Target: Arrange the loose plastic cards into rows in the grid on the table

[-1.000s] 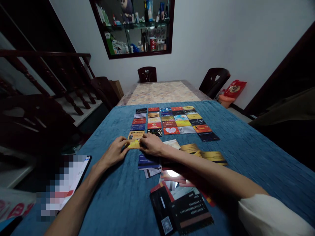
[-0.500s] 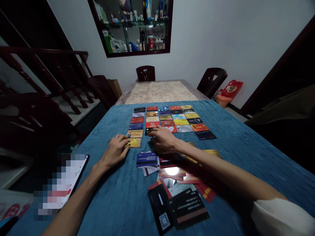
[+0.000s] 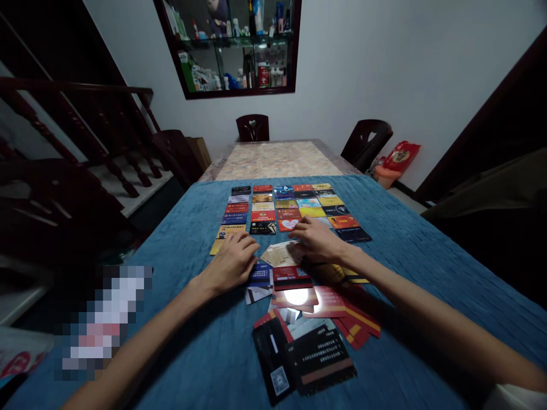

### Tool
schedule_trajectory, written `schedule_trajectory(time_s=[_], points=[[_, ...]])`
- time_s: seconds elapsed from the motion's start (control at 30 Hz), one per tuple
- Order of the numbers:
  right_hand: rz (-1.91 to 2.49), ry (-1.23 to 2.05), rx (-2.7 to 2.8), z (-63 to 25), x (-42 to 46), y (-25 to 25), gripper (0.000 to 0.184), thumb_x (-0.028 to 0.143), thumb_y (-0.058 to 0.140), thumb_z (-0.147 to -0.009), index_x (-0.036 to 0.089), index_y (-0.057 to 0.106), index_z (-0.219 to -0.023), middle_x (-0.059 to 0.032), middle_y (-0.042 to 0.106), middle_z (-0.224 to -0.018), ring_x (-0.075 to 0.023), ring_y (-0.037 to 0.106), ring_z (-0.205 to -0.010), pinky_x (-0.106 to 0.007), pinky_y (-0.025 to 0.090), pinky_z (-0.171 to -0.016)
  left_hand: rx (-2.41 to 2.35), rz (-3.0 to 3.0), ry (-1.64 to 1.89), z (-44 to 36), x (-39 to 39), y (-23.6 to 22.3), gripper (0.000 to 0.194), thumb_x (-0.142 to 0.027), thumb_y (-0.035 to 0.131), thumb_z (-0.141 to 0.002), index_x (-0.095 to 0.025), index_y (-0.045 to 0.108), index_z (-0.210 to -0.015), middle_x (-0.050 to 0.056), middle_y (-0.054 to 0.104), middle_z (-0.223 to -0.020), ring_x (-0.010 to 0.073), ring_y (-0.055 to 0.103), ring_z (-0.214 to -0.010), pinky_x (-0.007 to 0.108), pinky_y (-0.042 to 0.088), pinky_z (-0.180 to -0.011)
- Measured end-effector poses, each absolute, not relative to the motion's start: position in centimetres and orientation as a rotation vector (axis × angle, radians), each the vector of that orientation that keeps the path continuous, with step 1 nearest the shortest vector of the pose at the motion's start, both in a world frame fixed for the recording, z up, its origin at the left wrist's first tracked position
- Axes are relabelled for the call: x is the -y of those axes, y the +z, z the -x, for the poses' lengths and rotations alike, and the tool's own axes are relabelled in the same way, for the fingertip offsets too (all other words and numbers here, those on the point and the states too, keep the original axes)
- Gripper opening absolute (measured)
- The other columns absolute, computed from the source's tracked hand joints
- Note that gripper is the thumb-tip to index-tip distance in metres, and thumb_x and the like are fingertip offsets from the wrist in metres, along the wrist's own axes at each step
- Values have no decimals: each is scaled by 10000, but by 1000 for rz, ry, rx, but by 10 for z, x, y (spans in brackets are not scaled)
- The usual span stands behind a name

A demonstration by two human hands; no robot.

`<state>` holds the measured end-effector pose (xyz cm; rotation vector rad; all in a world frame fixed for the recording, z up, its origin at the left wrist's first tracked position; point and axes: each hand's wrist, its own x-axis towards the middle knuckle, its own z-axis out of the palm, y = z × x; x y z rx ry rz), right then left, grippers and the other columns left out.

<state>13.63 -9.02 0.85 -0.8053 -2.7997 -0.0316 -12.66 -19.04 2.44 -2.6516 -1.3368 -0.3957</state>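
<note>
My left hand [image 3: 234, 257] lies low, its fingers bent but apart and holding nothing visible. Partly beneath it is a yellow card [image 3: 216, 246], and its thumb is near a blue card [image 3: 261, 274] in the loose pile. My right hand [image 3: 319, 240] hovers over the pile's upper edge with fingers apart. Its fingertips are close to an orange card with a white heart [image 3: 289, 225]; its thumb side is by a cream card [image 3: 280, 254]. Whether it touches either card cannot be told. A black card [image 3: 262, 228] lies face up between the hands.
Several cards lie in rows on the blue cloth [image 3: 183, 341]. Nearer me are loose red cards [image 3: 327, 302] and black cards [image 3: 321, 361]. A phone-shaped blurred patch [image 3: 105, 319] is at left. Chairs [image 3: 253, 128] stand around the table.
My left hand has moved right, off the yellow card's right end and toward the pile. My right hand has shifted right, uncovering the black card and the cream card.
</note>
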Motion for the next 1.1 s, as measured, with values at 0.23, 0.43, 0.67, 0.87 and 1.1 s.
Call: schedule_trajectory(time_s=[0.23, 0.43, 0.67, 0.87, 1.1], points=[[793, 76, 2878, -144, 95, 4, 205, 256, 657, -861, 201, 718, -1049, -111, 696, -1082, -261, 531, -1016, -386, 395, -898, 1484, 2721, -49, 78, 175, 38, 167, -228, 526, -923, -160, 641, -1024, 111, 675, -1108, 286, 528, -1139, 442, 438, -952], [778, 197, 2891, -149, 96, 2, 217, 245, 654, -851, 197, 712, -1054, -115, 687, -1151, -271, 527, -1034, -424, 402, -921, 1556, 2779, 90, 65, 163, 40, 145, -251, 537, -897, -154, 635, -939, 130, 663, -1106, 304, 550, -1117, 453, 448, -919], [735, 235, 2859, -148, 95, -2, 224, 230, 656, -853, 197, 703, -1069, -104, 690, -1089, -248, 545, -988, -404, 402, -909, 1573, 2827, 57, 67, 161, 34, 106, -248, 547, -879, -173, 622, -877, 106, 656, -1048, 265, 579, -1014, 401, 452, -868], [724, 190, 2910, -150, 96, 2, 195, 257, 633, -886, 165, 704, -1043, -115, 677, -1071, -237, 534, -969, -383, 408, -895, 1601, 2866, 88, 69, 162, 35, 110, -242, 535, -881, -182, 606, -941, 91, 619, -1086, 243, 572, -1017, 369, 454, -863], [705, 180, 2964, -153, 100, 9, 257, 339, 692, -847, 184, 705, -1052, -106, 656, -1054, -247, 509, -965, -406, 399, -884, 1602, 2909, 101, 70, 163, 40, 108, -256, 579, -852, -189, 610, -931, 81, 603, -1049, 240, 569, -976, 363, 453, -834]])
